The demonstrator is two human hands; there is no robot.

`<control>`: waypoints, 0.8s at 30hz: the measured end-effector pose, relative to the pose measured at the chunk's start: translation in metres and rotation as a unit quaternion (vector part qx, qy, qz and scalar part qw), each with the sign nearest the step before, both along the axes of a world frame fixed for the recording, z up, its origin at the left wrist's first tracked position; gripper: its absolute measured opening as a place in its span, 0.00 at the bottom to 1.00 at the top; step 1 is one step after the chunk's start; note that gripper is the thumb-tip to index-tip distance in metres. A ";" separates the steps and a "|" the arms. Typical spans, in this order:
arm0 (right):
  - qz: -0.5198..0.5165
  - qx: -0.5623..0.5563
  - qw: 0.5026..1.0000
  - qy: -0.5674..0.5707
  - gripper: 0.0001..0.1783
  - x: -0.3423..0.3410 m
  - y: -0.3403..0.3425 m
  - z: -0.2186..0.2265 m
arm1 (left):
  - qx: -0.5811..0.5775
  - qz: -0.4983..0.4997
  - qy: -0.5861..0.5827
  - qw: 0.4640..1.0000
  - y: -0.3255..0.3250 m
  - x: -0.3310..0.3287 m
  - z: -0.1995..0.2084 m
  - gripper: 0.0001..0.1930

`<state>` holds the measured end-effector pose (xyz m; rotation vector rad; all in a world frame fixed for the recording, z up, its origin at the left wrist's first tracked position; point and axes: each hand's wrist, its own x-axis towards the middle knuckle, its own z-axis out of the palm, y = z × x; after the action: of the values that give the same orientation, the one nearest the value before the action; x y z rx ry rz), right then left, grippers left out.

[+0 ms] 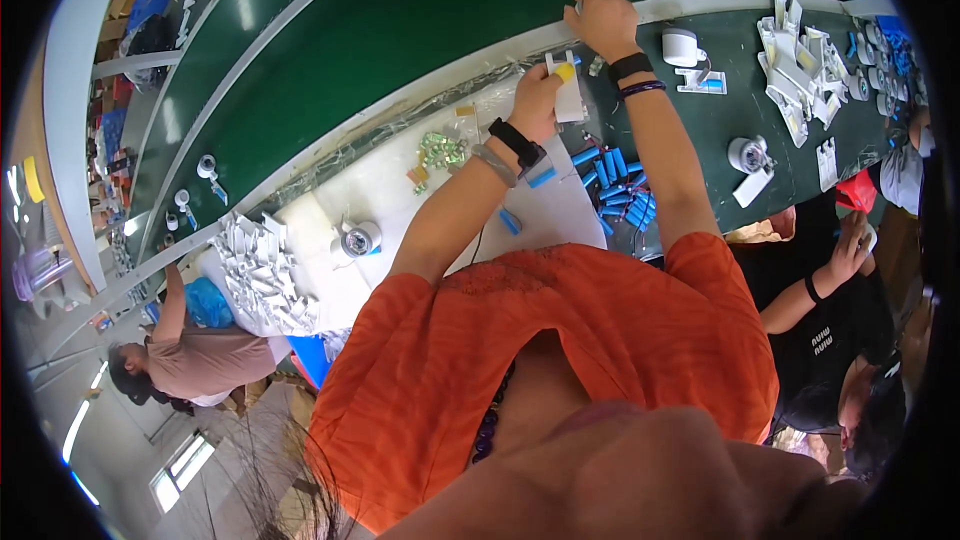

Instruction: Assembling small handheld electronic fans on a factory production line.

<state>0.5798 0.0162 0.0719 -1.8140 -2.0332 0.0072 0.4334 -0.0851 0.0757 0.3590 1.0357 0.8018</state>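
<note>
Fisheye view down over a workbench. At far left, two white round-headed units [207, 167] stand on a green belt [300, 60]; they look the most finished. Below them, a co-worker in a brown top [210, 360] reaches up beside a blue bag [207, 302]. Next comes a heap of loose white casings [265, 275], then a single white lamp-like unit [357, 239]. Small green circuit boards [440, 150] lie clustered on a white sheet [375, 172].

Near the centre, the wearer's left hand [538, 100] pinches a flat white piece [568, 100] between thumb and fingers, at the counter's far edge; a yellow spot shows at the fingertips, too small to identify. Just right of it, the right hand [606, 22] is bent over the edge strip, fingers curled; whether they grip anything cannot be told. Below lie loose blue cylinders [625, 190].

Further right, on the green counter [722, 122], a white head [680, 46] sits by an open tray [701, 81] with a blue part inside, seemingly half-assembled. Beyond are more white shells [800, 70] and a co-worker in black [800, 290]. Judging by the loose parts, much remains; the held piece appears unfinished.
</note>
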 end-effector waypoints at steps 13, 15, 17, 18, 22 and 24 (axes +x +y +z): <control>0.041 0.090 0.994 -0.053 0.12 0.007 0.018 -0.024 | 0.002 0.000 -0.029 1.000 0.006 0.009 -0.031 0.16; 0.049 0.117 0.992 -0.016 0.11 0.006 0.014 -0.012 | 0.029 -0.007 0.004 1.000 0.005 0.005 -0.014 0.15; 0.061 0.161 0.985 0.016 0.10 0.001 0.010 0.024 | 0.029 -0.005 -0.004 1.000 0.003 0.002 0.002 0.14; 0.068 0.209 0.975 0.045 0.10 0.000 0.009 0.032 | 0.035 -0.009 -0.014 0.999 0.004 0.001 0.004 0.14; 0.042 0.121 0.989 -0.079 0.09 0.011 -0.017 -0.023 | 0.017 -0.026 -0.140 0.990 0.001 0.002 -0.037 0.13; 0.068 0.084 0.991 -0.073 0.09 0.009 -0.016 -0.026 | -0.010 -0.004 -0.079 0.997 0.000 -0.001 -0.068 0.13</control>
<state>0.5891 -0.0001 0.0461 -1.6122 -2.1829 -0.2574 0.4327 -0.0852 0.0077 0.2781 0.8937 0.7998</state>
